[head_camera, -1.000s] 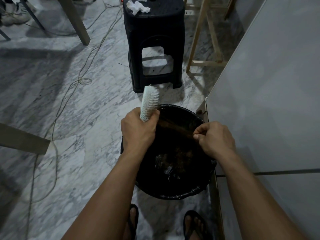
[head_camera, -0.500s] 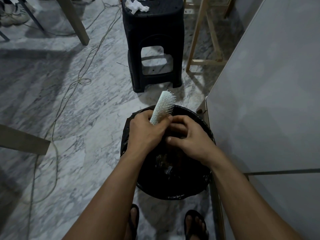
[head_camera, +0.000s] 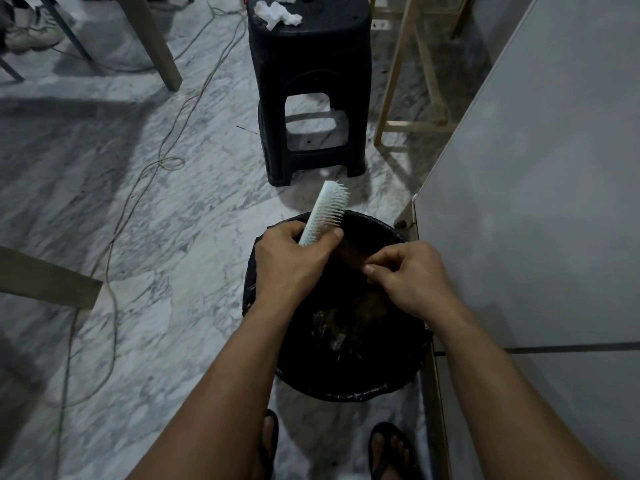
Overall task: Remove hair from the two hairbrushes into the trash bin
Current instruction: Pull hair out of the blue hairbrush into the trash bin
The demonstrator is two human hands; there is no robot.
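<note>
My left hand (head_camera: pixel 292 259) grips a pale green hairbrush (head_camera: pixel 327 209) by its handle, head tilted up and to the right, bristles facing right. It sits over the far rim of a round trash bin (head_camera: pixel 391 386) lined with a black bag. My right hand (head_camera: pixel 412 277) is over the bin, fingers pinched on a strand of brown hair (head_camera: pixel 351 254) that stretches from the brush base. More brown hair (head_camera: pixel 360 311) lies inside the bin. Only one brush is in view.
A black plastic stool (head_camera: pixel 311 88) with crumpled white tissue (head_camera: pixel 277 13) on top stands beyond the bin. A grey cabinet (head_camera: pixel 540 188) runs along the right. Cables (head_camera: pixel 166 161) trail over the marble floor; wooden legs (head_camera: pixel 154 39) stand at left and behind. My sandalled feet (head_camera: pixel 391 452) are below.
My right hand has drawn away from the brush to the right, pulling a strand of hair out. The brush has stayed tilted over the bin rim in my left hand.
</note>
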